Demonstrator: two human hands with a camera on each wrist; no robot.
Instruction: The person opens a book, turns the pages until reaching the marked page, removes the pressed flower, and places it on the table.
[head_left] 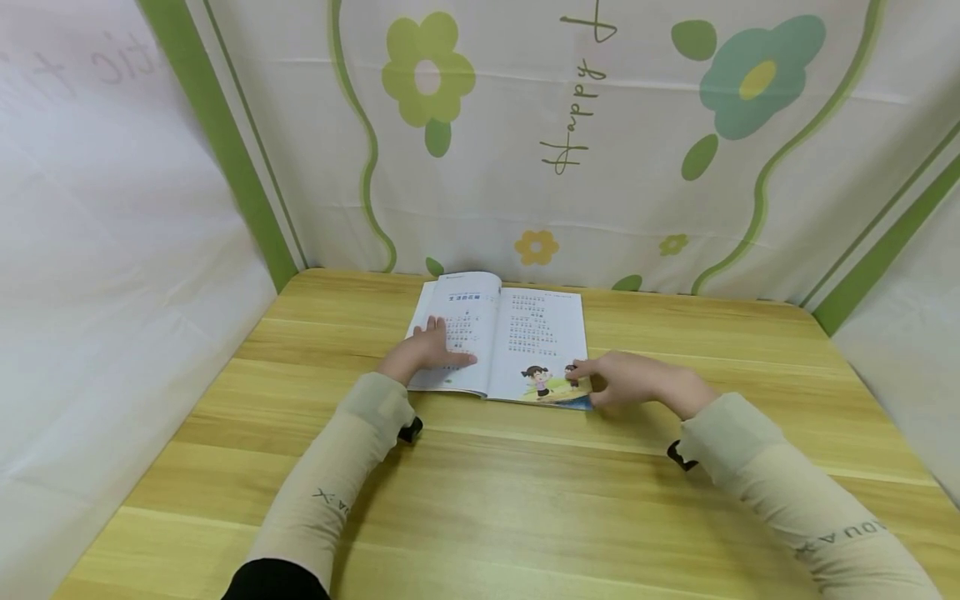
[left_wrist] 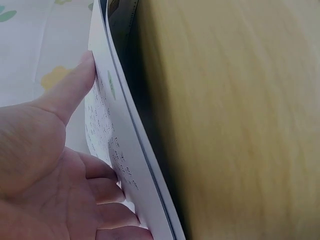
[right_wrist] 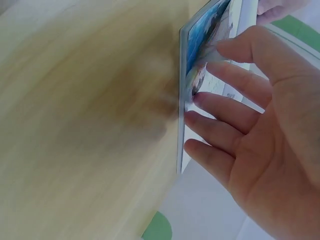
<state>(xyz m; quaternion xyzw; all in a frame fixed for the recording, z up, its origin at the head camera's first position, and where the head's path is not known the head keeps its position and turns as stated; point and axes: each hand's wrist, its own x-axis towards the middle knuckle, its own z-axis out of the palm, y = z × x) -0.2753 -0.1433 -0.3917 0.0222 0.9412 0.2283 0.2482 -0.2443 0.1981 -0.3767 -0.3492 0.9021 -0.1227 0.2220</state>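
Wood-grained table (head_left: 510,500) stretches from me toward 12 o'clock on the head view, crossed near its front by the left sleeve (head_left: 322,483), coming in from 7, and the right sleeve (head_left: 795,492), from 5. Past them, I have the left hand (head_left: 431,346) lying relaxed on the left page (head_left: 467,312), thumb stretched out. The right hand (head_left: 630,379) has its fingers spread and lightly bent, tips against the right page (head_left: 536,329) at its 4 o'clock corner, where a blue page (head_left: 577,403) peeks out beneath; I make out no firm pinch.

That corner worries me: fingertips catching two sheets together could lift both, and a sideways drag could crease or tear one. Should the left hand ease off, the bowed left page might spring up; a hard push toward 12 could slide the book (head_left: 504,337) into the backdrop (head_left: 487,192).

From the left hand, which covers part of it, the book's middle lies at 3 o'clock; from the right hand, between 9 and 10. Farthest off, the backdrop rises just behind the book, printed with an orange flower (head_left: 536,247).
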